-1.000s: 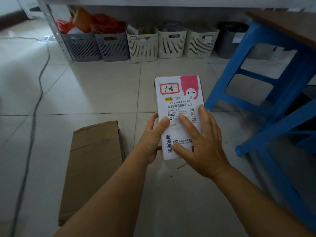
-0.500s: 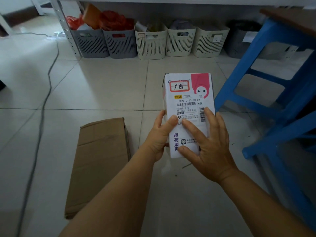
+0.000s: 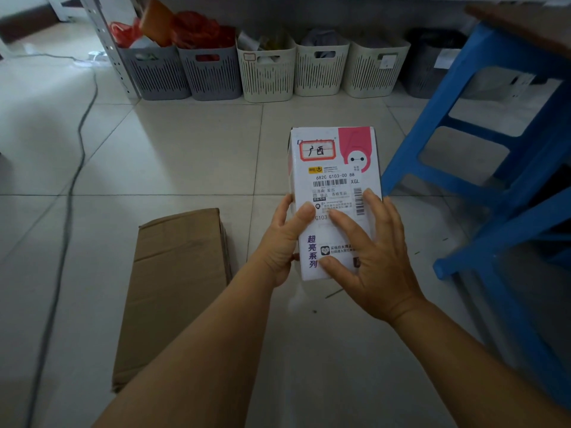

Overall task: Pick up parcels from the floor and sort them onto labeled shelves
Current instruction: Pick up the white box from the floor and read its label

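My left hand grips the white box at its six o'clock end. My right hand lies flat on it. The box points to twelve.

Right hand covers part of the parcel (fine print unreadable); blue stool cropped.

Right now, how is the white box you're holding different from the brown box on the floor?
The white parcel is held up, the left hand gripping its edge and the right hand flat on its front; the brown box lies untouched on the floor. The white parcel carries a shipping label, barcode and pink cartoon; the brown box shows plain cardboard. The brown box looks larger. Both are rectangular boxes.
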A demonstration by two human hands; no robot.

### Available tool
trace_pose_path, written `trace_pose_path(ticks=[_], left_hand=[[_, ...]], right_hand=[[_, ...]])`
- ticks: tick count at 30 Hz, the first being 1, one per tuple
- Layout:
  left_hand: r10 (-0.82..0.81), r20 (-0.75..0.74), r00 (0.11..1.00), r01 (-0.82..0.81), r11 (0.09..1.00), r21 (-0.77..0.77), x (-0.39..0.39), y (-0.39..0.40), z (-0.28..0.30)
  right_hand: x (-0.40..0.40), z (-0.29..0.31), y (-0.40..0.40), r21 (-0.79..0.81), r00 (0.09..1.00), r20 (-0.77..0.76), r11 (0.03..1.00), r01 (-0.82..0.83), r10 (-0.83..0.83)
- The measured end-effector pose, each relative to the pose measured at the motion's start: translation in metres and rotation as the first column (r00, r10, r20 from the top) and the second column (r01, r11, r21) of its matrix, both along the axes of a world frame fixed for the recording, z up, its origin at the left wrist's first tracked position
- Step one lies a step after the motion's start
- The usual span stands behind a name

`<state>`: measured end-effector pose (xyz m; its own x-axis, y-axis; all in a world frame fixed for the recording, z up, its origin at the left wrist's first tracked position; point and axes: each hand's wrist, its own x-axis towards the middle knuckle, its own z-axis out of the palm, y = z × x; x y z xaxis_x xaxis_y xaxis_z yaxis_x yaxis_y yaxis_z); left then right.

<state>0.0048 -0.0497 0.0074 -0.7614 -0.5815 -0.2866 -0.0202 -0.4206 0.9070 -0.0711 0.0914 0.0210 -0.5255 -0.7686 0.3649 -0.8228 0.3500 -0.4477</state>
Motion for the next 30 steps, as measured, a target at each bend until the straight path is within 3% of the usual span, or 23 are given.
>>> trace_pose_path(ticks=[23, 27, 30], left_hand=[[0.022, 0.025, 0.999, -0.022, 1.000, -0.006, 0.002, -0.001, -0.005], [0.004, -0.041, 0.999, -0.003, 0.999, 0.045, 0.000, 0.000, -0.003], [0.033, -0.026, 0.999, -0.029, 0.989, 0.147, -0.002, 0.001, 0.003]], right_hand=[[-0.010, -0.007, 0.003, -0.078, 0.991, 0.123, 0.994, 0.072, -0.062], [-0.015, -0.005, -0.001, -0.137, 0.938, 0.333, 0.980, 0.147, -0.094], [-0.020, 0.000, -0.003, -0.210, 0.845, 0.535, 0.970, 0.127, 0.005]])
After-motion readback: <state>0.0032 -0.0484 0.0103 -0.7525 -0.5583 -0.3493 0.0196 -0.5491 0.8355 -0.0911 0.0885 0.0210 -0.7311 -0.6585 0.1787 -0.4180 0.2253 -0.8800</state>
